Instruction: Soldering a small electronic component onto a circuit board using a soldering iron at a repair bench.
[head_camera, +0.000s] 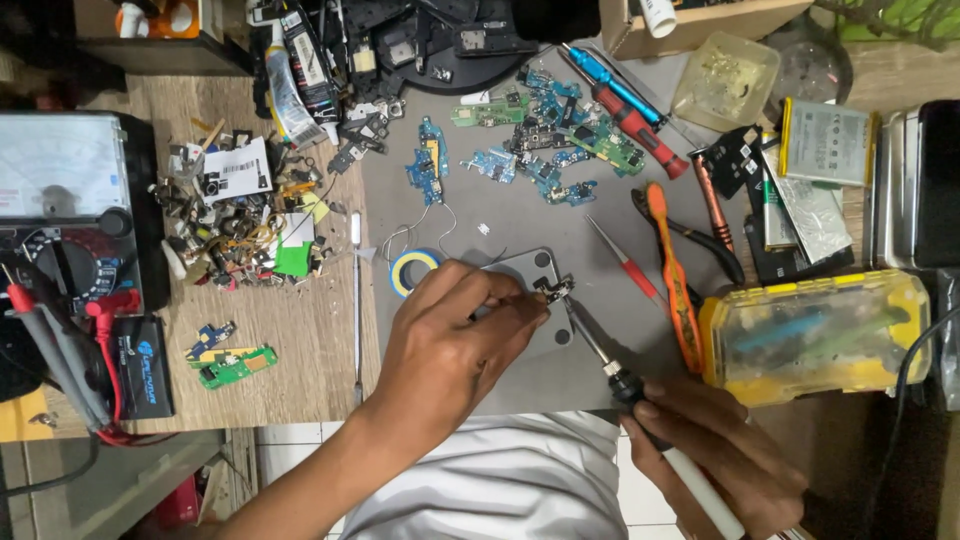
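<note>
Left hand (450, 335) pinches part (553, 290) on plate (520, 265); right hand (715, 450) grips iron (600, 355), tip angled far-left onto it.

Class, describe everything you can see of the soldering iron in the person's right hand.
The soldering iron is a slim, pen-like tool: a thin, dark metal tip, a black collar, then a white handle. The right hand grips it at the collar and upper handle, near the lower right of the grey work mat. It lies tilted, tip pointing up and left. The tip reaches a small dark component pinched by the left hand's fingers over a grey metal plate. The handle's lower end runs out of view.
</note>
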